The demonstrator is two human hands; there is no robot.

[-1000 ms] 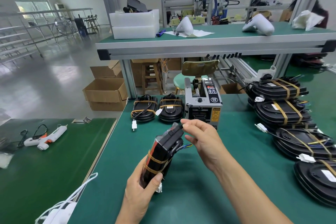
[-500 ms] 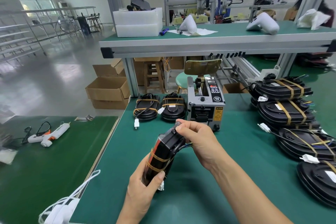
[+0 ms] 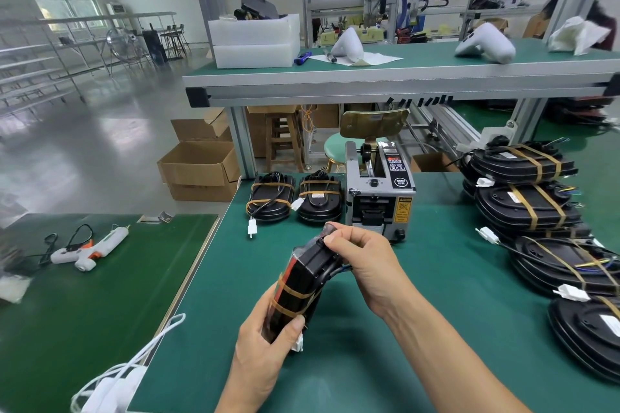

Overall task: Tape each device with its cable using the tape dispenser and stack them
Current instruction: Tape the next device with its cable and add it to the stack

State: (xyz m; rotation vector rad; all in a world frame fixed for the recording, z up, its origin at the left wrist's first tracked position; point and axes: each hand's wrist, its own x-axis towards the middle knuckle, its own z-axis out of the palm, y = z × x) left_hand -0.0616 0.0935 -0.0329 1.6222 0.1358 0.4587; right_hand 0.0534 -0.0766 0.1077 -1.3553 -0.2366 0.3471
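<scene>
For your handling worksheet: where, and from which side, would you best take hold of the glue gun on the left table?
Grip the glue gun by its handle, the stubby part pointing toward the near edge, coming from above. It lies flat on its side on the left table, nozzle pointing far-right, so the handle is free and clear of its cord.

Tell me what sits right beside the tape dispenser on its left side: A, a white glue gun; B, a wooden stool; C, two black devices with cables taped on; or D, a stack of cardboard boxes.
C: two taped black devices, cables bound on by tan tape, lie on the green mat just left of the tape dispenser.
</scene>
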